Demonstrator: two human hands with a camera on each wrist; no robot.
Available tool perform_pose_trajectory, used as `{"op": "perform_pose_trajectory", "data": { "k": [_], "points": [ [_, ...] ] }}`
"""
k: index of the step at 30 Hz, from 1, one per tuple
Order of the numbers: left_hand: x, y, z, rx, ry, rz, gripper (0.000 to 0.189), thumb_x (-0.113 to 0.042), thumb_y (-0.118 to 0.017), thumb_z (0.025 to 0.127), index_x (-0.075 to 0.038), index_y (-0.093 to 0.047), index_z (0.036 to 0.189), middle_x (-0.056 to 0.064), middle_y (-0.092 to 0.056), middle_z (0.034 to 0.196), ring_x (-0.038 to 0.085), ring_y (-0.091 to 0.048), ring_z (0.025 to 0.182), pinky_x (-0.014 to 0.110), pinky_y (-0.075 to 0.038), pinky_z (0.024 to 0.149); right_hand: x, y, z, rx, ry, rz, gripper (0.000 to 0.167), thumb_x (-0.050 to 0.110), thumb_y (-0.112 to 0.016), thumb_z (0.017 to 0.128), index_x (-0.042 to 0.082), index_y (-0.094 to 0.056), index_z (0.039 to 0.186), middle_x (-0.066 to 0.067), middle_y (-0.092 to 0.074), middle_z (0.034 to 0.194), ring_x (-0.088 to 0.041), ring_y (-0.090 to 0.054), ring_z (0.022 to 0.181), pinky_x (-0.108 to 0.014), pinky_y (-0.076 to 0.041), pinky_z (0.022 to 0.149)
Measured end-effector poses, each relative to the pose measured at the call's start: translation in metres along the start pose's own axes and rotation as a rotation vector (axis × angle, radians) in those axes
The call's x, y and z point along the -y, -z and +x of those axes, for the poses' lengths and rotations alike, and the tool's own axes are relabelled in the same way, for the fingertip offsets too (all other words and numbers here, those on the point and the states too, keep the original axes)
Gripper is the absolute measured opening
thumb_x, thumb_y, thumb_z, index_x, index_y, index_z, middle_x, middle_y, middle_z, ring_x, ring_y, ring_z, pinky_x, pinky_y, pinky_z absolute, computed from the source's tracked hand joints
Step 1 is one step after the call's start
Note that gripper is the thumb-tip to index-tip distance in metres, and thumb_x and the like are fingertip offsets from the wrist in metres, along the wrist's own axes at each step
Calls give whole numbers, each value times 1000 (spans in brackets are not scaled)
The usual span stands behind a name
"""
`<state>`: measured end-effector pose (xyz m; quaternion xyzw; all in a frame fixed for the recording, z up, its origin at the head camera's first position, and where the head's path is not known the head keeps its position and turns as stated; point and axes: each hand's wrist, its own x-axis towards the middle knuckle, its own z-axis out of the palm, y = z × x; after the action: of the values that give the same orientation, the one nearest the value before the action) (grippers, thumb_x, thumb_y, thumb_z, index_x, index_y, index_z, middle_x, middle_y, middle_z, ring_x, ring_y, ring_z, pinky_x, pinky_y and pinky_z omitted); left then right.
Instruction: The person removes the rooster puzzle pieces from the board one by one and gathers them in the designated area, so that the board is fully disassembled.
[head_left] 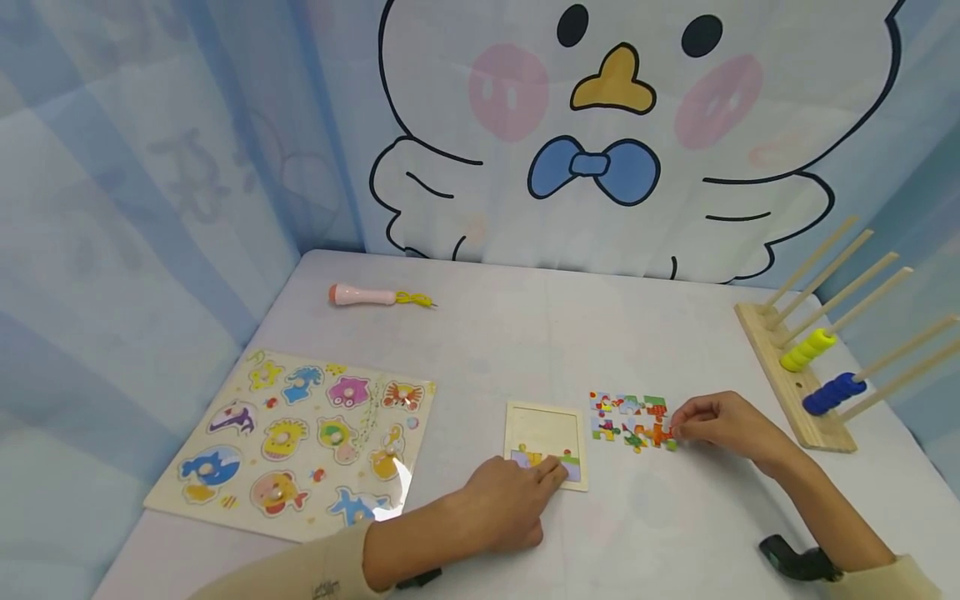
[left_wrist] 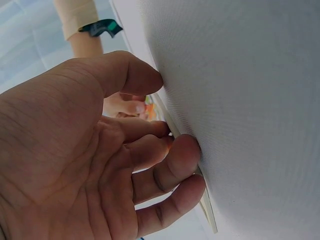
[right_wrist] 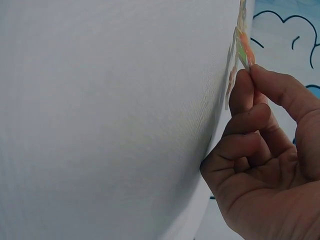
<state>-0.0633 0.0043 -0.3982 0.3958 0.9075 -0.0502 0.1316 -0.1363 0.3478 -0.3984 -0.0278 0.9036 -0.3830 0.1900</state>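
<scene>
A small square puzzle tray (head_left: 546, 406) lies at the middle of the table, with colourful pieces (head_left: 572, 463) along its near side. My left hand (head_left: 506, 504) rests on that near side, fingertips touching the pieces; in the left wrist view the left hand (left_wrist: 115, 145) has loosely bent fingers around nothing. To the tray's right, several loose puzzle pieces (head_left: 628, 405) lie in rows. At their right edge my right hand (head_left: 727, 427) pinches an orange and green puzzle piece (right_wrist: 245, 50) between thumb and index finger, tilted up in the right wrist view.
A large peg puzzle board (head_left: 247, 450) with sea animals covers the left side. Behind it lies a pink toy microphone (head_left: 363, 295) with a yellow cord. At the right stands a wooden peg stand (head_left: 787, 392) with yellow and blue beads. A cartoon curtain (head_left: 600, 225) hangs behind.
</scene>
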Motion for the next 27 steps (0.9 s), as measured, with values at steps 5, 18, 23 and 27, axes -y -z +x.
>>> {"op": "perform_pose_trajectory", "data": {
  "k": [5,18,23,27],
  "points": [
    [0,0,0,1,-2,-3,65,-37,-62,91,-21,-40,151,-11,-41,152,14,-53,65,30,-48,67,0,0,0,3,9,-11,18,19,-72,88,4,-72,98,-6,-69,87,-21,-56,81,-30,-47,70],
    [1,0,-1,-16,-14,-6,65,-37,-61,91,-20,-41,150,-10,-42,151,14,-59,72,30,-48,69,-1,-2,5,-14,40,-93,13,16,-72,88,4,-72,94,-3,-67,84,-20,-57,80,-28,-49,69],
    [1,0,-1,-23,-13,-4,64,-36,-62,91,-20,-41,150,-10,-42,151,14,-58,68,30,-48,68,1,-4,4,-14,47,-106,15,17,-73,88,4,-73,94,-2,-67,83,-20,-57,80,-28,-48,68],
    [0,-1,-1,-23,-5,17,65,-37,-62,91,-20,-41,150,-10,-42,151,14,-53,63,30,-47,66,1,-4,4,-23,41,-123,13,17,-72,88,5,-73,93,-1,-67,82,-19,-57,79,-28,-48,68]
  ]
}}
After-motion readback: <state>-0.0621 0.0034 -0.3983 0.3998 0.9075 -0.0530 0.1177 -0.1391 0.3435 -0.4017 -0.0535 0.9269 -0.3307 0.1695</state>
